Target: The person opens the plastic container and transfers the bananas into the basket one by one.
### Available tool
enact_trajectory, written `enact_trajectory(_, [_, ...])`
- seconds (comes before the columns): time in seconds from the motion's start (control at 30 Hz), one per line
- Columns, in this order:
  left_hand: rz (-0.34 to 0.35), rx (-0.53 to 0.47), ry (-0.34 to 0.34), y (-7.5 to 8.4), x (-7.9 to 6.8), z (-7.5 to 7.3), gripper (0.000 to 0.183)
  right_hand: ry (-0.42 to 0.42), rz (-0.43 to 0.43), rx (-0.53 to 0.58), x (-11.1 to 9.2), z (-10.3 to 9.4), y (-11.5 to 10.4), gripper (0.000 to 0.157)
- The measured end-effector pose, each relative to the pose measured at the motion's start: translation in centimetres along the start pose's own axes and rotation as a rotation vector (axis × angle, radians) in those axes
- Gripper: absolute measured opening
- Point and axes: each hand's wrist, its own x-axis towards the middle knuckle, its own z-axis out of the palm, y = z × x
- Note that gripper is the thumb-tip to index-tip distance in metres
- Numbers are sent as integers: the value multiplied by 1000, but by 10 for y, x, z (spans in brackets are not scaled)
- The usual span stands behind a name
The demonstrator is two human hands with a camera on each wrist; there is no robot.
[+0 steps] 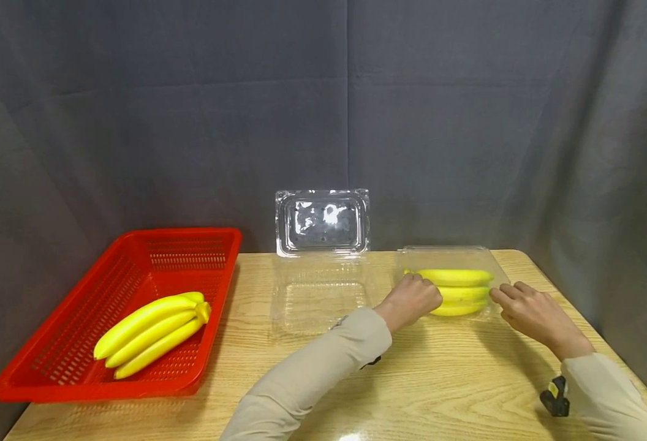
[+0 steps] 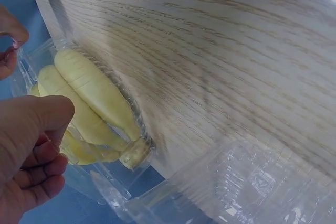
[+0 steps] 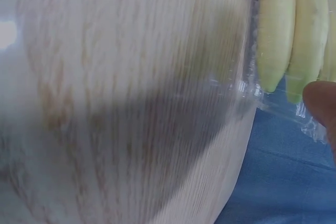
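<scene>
A clear plastic clamshell container (image 1: 450, 257) at the right back of the table has a bunch of yellow bananas (image 1: 461, 278) inside. My left hand (image 1: 412, 300) is at its front left, pinching the clear plastic edge between thumb and curled fingers. Across from it, my right hand (image 1: 533, 312) pinches the front right edge. The lid appears tilted over the fruit; how far down it sits is hard to tell through the clear plastic. In the left wrist view, the bananas (image 2: 94, 90) lie side by side, their stem end near the container's wall.
A second clear clamshell (image 1: 323, 306) stands in the middle, its lid (image 1: 323, 223) upright at the back. To the left, a red plastic basket (image 1: 130, 392) holds another banana bunch (image 1: 147, 324). Grey curtains (image 1: 323, 122) surround the wooden table (image 1: 439, 380).
</scene>
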Motion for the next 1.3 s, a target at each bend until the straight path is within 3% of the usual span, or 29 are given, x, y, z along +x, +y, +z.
enact_trajectory(0.13, [4,-8,-14,-1,-1,0,35,46,-18,-25,1,1,-1,31])
enact_trajectory(0.3, [-12,-29,-22,-3,-2,-1,33,88,-35,-26,1,0,1,31])
enact_trajectory(0.7, [-36,-34,4,-1,-7,1,31,68,1,17,-5,-4,-2,33])
enact_trajectory(0.93, [-86,-120,-10,-3,-10,1,15,105,47,9,-4,-10,-4,33])
enact_trajectory(1.07, [-107,-200,-14,-7,-11,2,16,116,81,0,-5,-13,-5,35])
enact_trajectory(1.3, [-148,-223,95,-15,-16,3,12,162,209,-58,-9,-15,-7,44])
